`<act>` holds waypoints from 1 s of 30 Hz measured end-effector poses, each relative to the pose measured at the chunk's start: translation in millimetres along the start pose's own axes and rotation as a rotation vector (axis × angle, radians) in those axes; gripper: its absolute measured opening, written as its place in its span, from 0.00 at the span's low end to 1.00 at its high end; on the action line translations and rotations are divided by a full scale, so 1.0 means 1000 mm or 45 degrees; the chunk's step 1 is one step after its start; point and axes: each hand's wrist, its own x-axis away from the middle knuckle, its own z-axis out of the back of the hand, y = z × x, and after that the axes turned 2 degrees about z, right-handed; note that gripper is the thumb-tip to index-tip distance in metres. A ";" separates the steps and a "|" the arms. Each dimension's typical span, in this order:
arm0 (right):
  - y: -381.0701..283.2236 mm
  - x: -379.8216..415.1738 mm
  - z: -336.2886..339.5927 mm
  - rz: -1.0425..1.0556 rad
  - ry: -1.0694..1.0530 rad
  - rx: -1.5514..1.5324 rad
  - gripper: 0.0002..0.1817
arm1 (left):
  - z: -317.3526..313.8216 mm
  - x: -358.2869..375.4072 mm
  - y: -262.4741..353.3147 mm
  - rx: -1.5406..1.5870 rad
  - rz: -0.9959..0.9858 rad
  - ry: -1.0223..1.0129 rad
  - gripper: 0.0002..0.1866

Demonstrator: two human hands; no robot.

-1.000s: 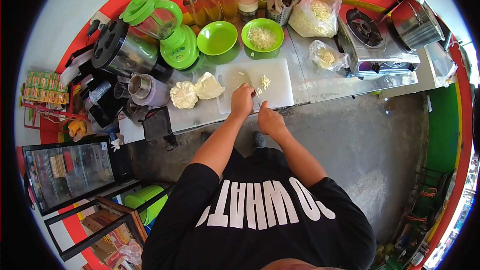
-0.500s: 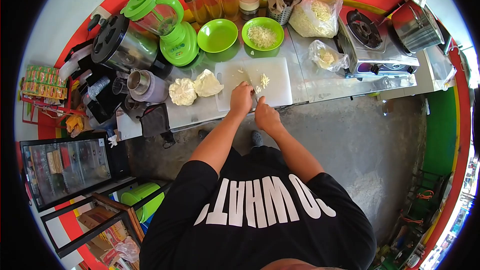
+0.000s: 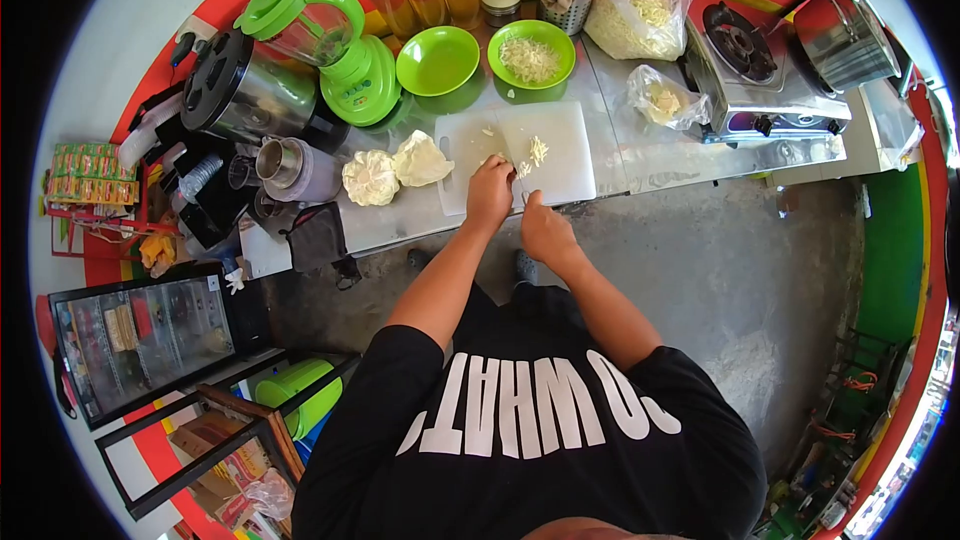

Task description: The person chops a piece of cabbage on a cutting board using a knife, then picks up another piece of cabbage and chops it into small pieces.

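My right hand [image 3: 548,230] is wrapped round the handle of a knife [image 3: 511,145], whose thin blade points away over a white cutting board [image 3: 565,130]. Close beside the blade, my left hand [image 3: 490,195] rests on the board with its fingers curled together; what lies under the fingertips is hidden. Pale chopped shreds [image 3: 538,150] are heaped just right of the blade, with a few small bits to its left. Left of the board sit a pale cabbage head [image 3: 370,178] and a cut piece of cabbage [image 3: 423,159].
Behind the board stand an empty green bowl [image 3: 437,62] and another green bowl [image 3: 532,30] of shreds. A green blender [image 3: 358,80] is at the left. Bags of shreds [image 3: 640,20] and a gas stove [image 3: 770,90] with a pot [image 3: 845,40] stand at the right.
The whole view has shifted slightly. Both hands stay close together at the board; the knife blade appears lower and the chopped shreds lie a little differently beside it.
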 end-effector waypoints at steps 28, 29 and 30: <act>-0.001 -0.012 -0.011 0.038 0.139 -0.088 0.13 | 0.005 0.004 0.006 0.146 0.023 0.096 0.09; -0.002 -0.013 -0.009 0.033 0.142 -0.098 0.13 | 0.006 0.004 0.007 0.201 0.021 0.118 0.10; -0.005 -0.013 -0.006 0.028 0.150 -0.113 0.13 | 0.005 0.004 0.006 0.201 0.014 0.115 0.10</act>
